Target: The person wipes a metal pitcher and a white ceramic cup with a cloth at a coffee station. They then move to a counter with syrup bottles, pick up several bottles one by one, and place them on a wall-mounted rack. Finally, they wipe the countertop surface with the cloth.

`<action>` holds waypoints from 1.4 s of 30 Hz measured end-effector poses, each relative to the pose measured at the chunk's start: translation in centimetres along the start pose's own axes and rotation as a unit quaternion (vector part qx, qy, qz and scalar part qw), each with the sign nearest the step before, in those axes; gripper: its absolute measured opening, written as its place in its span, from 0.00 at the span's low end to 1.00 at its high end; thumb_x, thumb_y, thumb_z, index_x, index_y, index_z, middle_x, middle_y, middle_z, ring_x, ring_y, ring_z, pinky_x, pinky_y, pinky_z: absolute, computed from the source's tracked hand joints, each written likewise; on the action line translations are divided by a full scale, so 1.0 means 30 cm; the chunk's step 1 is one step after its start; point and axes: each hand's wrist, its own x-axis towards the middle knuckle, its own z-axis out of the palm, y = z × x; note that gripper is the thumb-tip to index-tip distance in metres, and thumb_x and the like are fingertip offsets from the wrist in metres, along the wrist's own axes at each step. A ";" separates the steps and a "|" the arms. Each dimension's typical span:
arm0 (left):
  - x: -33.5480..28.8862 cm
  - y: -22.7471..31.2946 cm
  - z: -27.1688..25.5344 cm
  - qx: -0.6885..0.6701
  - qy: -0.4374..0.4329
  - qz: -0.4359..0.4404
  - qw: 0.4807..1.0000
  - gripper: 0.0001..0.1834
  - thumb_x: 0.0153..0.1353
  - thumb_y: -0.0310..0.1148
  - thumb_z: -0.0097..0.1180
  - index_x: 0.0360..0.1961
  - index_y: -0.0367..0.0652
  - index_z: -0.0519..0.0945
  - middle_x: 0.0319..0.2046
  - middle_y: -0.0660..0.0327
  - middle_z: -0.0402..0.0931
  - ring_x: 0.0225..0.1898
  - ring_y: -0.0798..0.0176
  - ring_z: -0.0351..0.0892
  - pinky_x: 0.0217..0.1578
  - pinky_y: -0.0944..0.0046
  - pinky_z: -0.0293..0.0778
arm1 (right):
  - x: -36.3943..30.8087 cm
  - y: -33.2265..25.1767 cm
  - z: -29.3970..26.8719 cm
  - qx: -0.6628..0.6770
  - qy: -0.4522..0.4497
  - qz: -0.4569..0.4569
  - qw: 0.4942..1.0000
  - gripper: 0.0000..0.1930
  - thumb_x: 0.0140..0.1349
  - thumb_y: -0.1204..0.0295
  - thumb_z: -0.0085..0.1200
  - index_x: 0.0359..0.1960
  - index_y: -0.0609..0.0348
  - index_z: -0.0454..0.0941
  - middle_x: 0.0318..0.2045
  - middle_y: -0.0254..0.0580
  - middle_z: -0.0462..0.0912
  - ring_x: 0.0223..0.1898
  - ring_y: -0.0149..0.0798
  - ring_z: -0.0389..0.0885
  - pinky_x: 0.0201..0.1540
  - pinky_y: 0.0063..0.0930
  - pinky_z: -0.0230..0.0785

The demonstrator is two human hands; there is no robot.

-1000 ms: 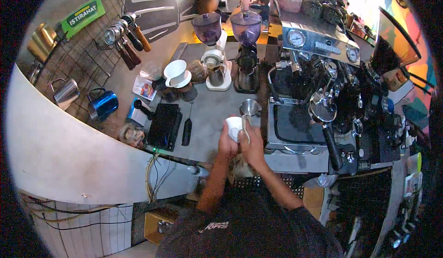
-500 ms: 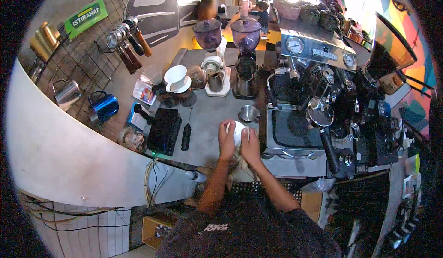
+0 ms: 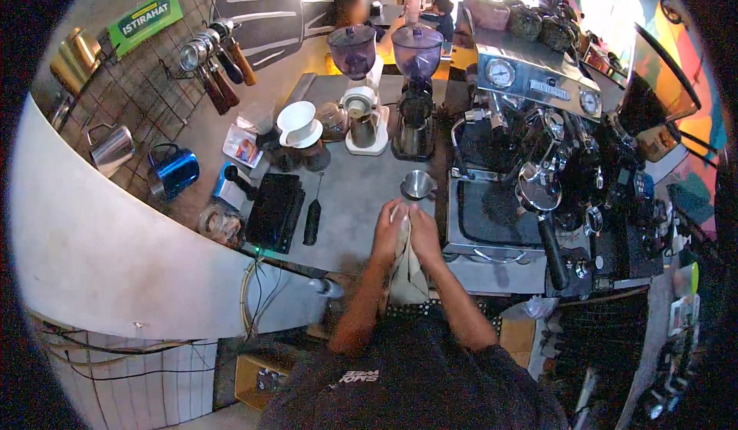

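My left hand (image 3: 387, 232) and my right hand (image 3: 423, 235) are close together over the front of the counter, both closed round a pale cloth (image 3: 409, 280). The cloth hangs down between my wrists toward the counter's front edge. A bit of something whitish shows between my fingers; most of it is hidden by the hands. Just beyond my fingertips stands a small steel cup (image 3: 417, 185). To the left of my left hand lies a black handheld whisk (image 3: 312, 220), and past it a black scale (image 3: 275, 212).
Behind are a white dripper (image 3: 299, 125) and two coffee grinders (image 3: 364, 119) (image 3: 414, 122). A steel espresso machine (image 3: 530, 76) and a drip tray (image 3: 492, 213) fill the right, with a portafilter (image 3: 550, 249) jutting forward. Steel and blue pitchers (image 3: 174, 173) hang left. People sit beyond the counter.
A white, rounded thing, probably a cup, showed between my hands before; now my hands cover it almost fully. More of the cloth hangs in view below them.
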 end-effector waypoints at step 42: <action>0.051 0.048 -0.031 -0.319 -0.038 -0.241 0.916 0.30 0.65 0.53 0.38 0.47 0.33 0.75 0.33 0.49 0.79 0.40 0.48 0.81 0.45 0.52 0.77 | -0.040 0.123 -0.013 -0.213 -0.142 -0.015 0.967 0.23 0.69 0.55 0.43 0.43 0.65 0.80 0.42 0.56 0.77 0.44 0.55 0.77 0.47 0.41 0.70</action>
